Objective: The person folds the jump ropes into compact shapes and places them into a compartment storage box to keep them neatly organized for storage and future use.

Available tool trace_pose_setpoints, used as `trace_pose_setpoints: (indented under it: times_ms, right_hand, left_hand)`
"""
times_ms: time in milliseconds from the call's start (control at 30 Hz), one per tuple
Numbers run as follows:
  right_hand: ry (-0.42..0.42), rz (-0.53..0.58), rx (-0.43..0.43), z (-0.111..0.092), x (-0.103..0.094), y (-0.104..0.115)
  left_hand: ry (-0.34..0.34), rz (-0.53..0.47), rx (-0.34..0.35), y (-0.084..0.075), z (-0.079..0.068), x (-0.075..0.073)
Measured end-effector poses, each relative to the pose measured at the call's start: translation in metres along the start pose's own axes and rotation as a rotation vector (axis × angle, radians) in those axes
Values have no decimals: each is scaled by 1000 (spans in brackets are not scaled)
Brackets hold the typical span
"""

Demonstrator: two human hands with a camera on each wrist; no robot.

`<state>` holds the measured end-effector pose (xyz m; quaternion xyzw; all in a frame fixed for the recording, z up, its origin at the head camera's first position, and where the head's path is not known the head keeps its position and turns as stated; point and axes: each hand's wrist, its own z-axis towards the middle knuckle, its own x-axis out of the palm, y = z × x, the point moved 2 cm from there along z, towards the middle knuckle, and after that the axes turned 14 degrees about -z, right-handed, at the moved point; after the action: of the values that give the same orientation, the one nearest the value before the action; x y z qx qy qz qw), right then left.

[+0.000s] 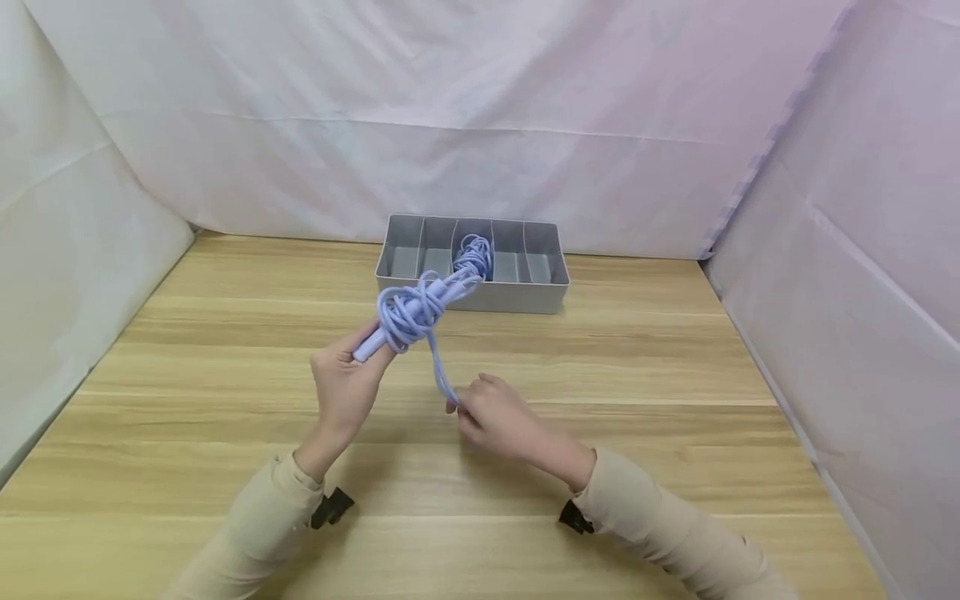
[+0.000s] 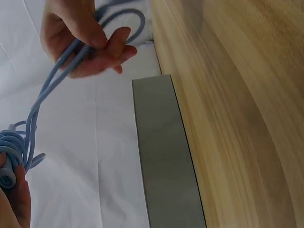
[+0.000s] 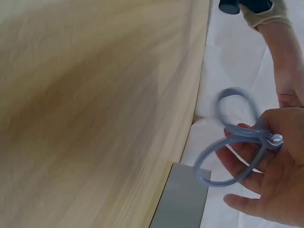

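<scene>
A light-blue jump rope (image 1: 411, 312) with smooth handles has its cord wound round them in a loose bundle. My left hand (image 1: 345, 387) grips the handles at their lower end, above the table. To its right, my right hand (image 1: 497, 417) pinches a doubled length of cord that runs down from the bundle. In the right wrist view, cord loops (image 3: 232, 179) stick out past the right hand's fingers. Behind the held rope, a second bundle of blue cord (image 1: 474, 250) lies in the middle compartment of a grey divided box (image 1: 525, 298).
The box stands at the back of the wooden table (image 1: 637, 358), near a white cloth backdrop (image 1: 375, 158). White cloth walls (image 1: 840, 275) flank the table on both sides. Small black devices (image 1: 331, 508) sit at the wrists.
</scene>
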<state>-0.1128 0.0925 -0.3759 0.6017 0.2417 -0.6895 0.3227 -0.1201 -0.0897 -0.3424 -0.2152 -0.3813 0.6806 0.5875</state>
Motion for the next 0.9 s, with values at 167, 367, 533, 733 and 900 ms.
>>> trace_pose_setpoints:
  times_ms: [167,367,533,733,900]
  right_hand:
    - [-4,164,98,-4,-3,5]
    - [43,379,193,-11,-3,12]
    - [-19,437,214,-17,-4,21]
    - [-129,388,228,-20,-10,26]
    - [-206,343,256,-23,-14,25]
  left_hand:
    - [-64,32,-4,4,3,-5]
    - [-120,116,15,13,7,-13]
    - [-147,224,49,21,12,-18]
    - [-147,280,92,24,15,-19]
    - [-131,312,126,28,16,-20]
